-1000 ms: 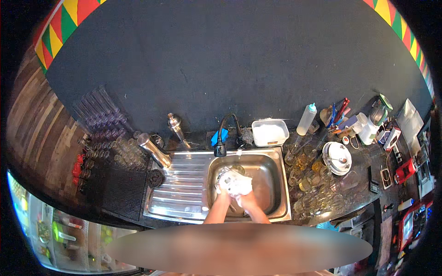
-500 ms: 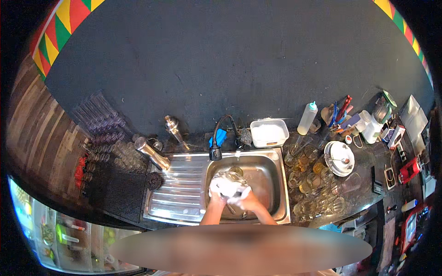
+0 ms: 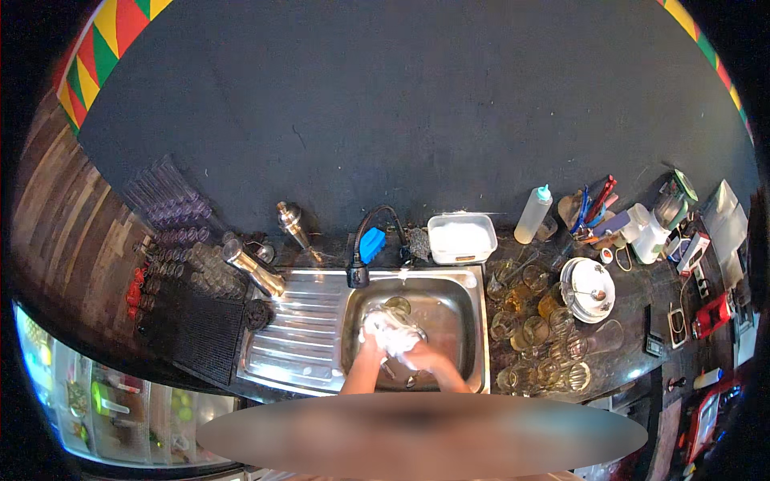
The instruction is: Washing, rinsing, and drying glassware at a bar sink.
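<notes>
Over the steel sink [image 3: 480, 337], my left hand [image 3: 372, 337] and my right hand [image 3: 420, 356] are close together, both coated in soap suds. Between them is a white foamy mass [image 3: 393, 327]; the foam hides what my closed fingers grip. Just beyond my hands a glass [image 3: 397, 305] sits in the basin. Some cutlery [image 3: 388, 369] shows on the basin floor near my wrists. The black faucet [image 3: 358, 274] arches over the sink's far left corner.
Several used glasses [image 3: 533, 330] crowd the counter on the right, beside stacked white plates [image 3: 592, 290]. Behind the sink stand a white tub [image 3: 462, 239] and a blue brush [image 3: 372, 244]. Left of the ribbed drainboard [image 3: 301, 333] are metal shakers [image 3: 255, 268] and a black mat [image 3: 200, 337].
The whole view has shifted slightly, moving the sink leftward in the picture. My hands stay together in the suds, with the right hand a little lower.
</notes>
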Motion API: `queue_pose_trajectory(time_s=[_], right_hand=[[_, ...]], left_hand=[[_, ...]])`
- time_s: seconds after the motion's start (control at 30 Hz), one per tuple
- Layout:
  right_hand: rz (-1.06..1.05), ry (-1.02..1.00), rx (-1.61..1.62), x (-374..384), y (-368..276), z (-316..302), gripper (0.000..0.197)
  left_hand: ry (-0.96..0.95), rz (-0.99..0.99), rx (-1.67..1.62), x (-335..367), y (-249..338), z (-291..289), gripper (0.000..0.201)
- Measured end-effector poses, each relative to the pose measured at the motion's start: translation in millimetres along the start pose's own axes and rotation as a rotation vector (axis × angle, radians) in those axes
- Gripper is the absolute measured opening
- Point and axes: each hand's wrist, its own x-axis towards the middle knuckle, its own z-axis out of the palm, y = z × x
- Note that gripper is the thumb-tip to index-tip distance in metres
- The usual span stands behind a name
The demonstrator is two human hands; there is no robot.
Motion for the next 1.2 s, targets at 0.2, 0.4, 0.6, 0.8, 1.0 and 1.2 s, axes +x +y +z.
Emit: queue_pose_trajectory(time_s=[0.2,0.4,0.6,0.8,1.0,1.2], right_hand=[[0.377,0.089,0.985,-20.4,-105.7,-52.6,0.027],[0.228,0.678,0.717,26.3,-89.5,-76.9,0.016],[-0.02,0.877,-0.161,94.7,-137.9,-144.3,0.026],[0.123,0.456,-1.212,130.3,-148.5,-159.4,0.034],[0.242,0.137,-1.345,119.1,-158.4,-148.4,0.047],[0.026,0.554,-0.948,119.1,-117.7,-106.2,0.044]], left_hand=[[-0.363,0.012,-0.398,-6.6,33.4,-13.3,0.039],[-0.45,0.381,0.101,26.6,8.0,-48.2,0.036],[-0.24,-0.012,-0.517,-30.5,27.2,-21.9,0.052],[-0.34,0.052,-0.532,-28.8,20.2,-31.5,0.054],[-0.241,-0.025,-0.529,-45.5,48.5,-18.5,0.049],[-0.171,-0.073,-0.55,-26.0,50.5,-17.8,0.039]])
